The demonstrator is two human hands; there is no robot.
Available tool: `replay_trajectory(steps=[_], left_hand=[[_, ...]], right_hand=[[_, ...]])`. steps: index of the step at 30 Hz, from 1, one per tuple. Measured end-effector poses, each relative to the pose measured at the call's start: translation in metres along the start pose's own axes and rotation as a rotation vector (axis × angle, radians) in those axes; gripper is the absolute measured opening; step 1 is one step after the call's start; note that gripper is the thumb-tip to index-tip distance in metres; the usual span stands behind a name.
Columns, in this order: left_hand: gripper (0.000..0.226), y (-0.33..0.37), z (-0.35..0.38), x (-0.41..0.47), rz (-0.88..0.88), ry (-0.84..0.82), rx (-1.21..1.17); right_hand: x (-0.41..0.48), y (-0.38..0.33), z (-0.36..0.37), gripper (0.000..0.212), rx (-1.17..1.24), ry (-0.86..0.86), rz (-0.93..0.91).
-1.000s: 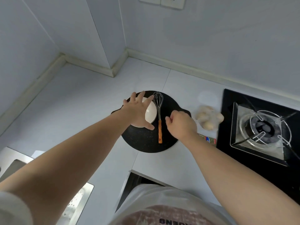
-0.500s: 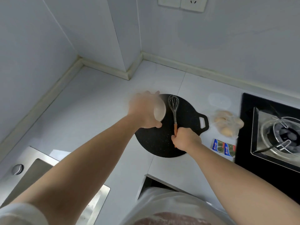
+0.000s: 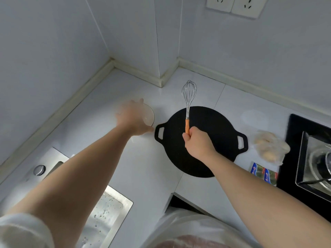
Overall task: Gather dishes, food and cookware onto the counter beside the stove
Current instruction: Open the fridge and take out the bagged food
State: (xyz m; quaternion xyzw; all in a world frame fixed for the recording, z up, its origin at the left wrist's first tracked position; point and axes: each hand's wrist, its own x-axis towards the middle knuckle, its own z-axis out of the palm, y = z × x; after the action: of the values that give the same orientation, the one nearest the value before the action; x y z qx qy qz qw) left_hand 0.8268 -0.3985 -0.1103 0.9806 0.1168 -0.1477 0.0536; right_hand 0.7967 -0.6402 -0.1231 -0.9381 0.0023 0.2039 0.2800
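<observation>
While right grip (image 3: 198, 143) clenches whisk (image 3: 189, 97) by its handle, wires pointing away past far rim of pan (image 3: 215, 126), left grip (image 3: 133, 119) clasps bowl (image 3: 149, 115), blurred, just left of pan over bench (image 3: 232, 104).

Two white wall sockets (image 3: 236, 4) sit high on the pale grey wall (image 3: 268, 51). Cream trim (image 3: 136, 68) lines its base. At lower left, a droplet-flecked steel sink (image 3: 114, 208) adjoins a round metal cap (image 3: 39, 170).
</observation>
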Motion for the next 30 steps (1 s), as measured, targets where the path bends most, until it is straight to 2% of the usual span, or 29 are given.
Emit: replay_trajectory(steps=[7,12,14,16,19,22,26,30], left_hand=[[0.126,-0.007,-0.002,0.004,-0.017,-0.026,-0.036],[0.138,-0.018,-0.009,-0.006,-0.031,-0.086,-0.177],[0.127,-0.027,-0.008,-0.018,-0.03,0.03,-0.275],[0.1,-0.038,-0.002,-0.034,-0.047,0.225,-0.445],[0.056,-0.05,0.014,-0.059,-0.269,0.421,-0.798],[0.042,-0.055,0.029,-0.075,-0.461,0.355,-0.958],[0.039,-0.061,0.039,-0.091,-0.523,0.302,-1.032],[0.04,-0.063,0.043,-0.096,-0.516,0.248,-1.166]], right_hand=[[-0.002,-0.012,-0.003,0.024,-0.033,-0.016,-0.043],[-0.005,-0.032,-0.009,0.022,0.163,-0.038,-0.127],[-0.01,-0.044,-0.011,0.022,0.253,-0.088,-0.178],[-0.015,-0.056,-0.01,0.027,0.299,-0.175,-0.21],[-0.019,-0.067,-0.001,0.034,0.308,-0.298,-0.218],[-0.022,-0.071,0.008,0.035,0.328,-0.392,-0.191],[-0.029,-0.083,0.017,0.034,0.315,-0.525,-0.143],[-0.028,-0.096,0.03,0.039,0.302,-0.556,-0.072]])
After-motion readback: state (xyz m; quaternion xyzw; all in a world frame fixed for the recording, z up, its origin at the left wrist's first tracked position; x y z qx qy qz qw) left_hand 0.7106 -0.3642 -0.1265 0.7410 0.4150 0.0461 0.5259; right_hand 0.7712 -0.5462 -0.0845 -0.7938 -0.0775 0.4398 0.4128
